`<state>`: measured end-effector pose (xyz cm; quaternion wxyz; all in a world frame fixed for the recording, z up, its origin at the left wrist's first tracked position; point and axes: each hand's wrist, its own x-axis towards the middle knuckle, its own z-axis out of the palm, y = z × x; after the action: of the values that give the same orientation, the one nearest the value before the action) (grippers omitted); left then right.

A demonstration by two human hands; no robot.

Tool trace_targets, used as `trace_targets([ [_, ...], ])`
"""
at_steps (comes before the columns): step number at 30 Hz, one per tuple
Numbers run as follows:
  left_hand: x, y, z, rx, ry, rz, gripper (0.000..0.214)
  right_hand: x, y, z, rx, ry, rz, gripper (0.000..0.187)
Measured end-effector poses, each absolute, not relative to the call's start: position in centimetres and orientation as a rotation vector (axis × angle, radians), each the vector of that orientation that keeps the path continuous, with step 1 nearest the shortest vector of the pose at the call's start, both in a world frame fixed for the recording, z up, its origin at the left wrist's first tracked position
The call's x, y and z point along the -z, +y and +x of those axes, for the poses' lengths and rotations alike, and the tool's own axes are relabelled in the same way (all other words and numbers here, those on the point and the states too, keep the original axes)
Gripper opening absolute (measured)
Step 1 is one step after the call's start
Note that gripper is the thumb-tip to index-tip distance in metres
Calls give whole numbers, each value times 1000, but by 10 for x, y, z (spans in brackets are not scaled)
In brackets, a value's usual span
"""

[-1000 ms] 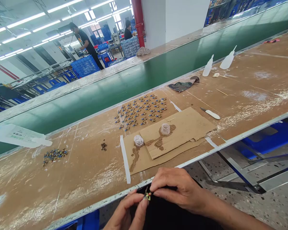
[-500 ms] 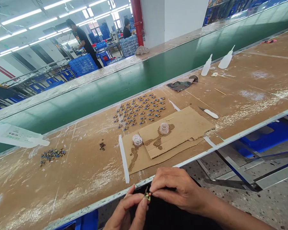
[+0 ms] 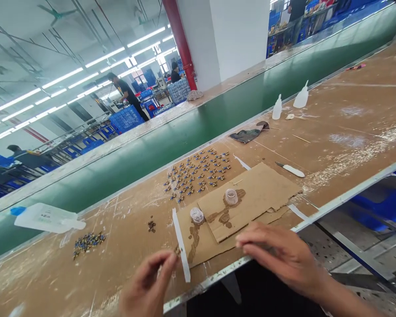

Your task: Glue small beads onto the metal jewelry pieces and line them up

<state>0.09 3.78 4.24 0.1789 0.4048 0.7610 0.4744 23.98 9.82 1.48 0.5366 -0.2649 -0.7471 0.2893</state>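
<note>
My left hand (image 3: 148, 284) hovers low over the near table edge, blurred, with thumb and forefinger curled toward each other; whether anything sits between them is not visible. My right hand (image 3: 280, 255) lies with its fingers stretched out to the left, just above the near corner of the stained cardboard sheet (image 3: 260, 191), and nothing shows in it. Two small clear caps (image 3: 231, 196) (image 3: 197, 215) stand on the cardboard. Behind it lie rows of several small blue and gold parts (image 3: 198, 174).
A loose heap of blue parts (image 3: 87, 241), a small dark cluster (image 3: 151, 226) and a lying white bottle (image 3: 46, 218) are to the left. A white-handled knife (image 3: 290, 169), a dark cloth (image 3: 247, 134) and two squeeze bottles (image 3: 277, 108) are to the right. A green conveyor belt (image 3: 185, 127) runs behind. People work in the distance.
Both hands came apart and rose from below the table edge to above it. The small part pinched between them earlier is no longer visible. The camera tilted upward.
</note>
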Motion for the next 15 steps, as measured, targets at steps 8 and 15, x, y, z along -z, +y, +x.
trace_targets([
  [8,-54,174,-60,-1036,2017,1398,19,13,128,258,-494,-1544,-981,16],
  [15,-47,243,-91,-863,2177,1318,31,12,129,254,-400,-1564,-1007,18],
])
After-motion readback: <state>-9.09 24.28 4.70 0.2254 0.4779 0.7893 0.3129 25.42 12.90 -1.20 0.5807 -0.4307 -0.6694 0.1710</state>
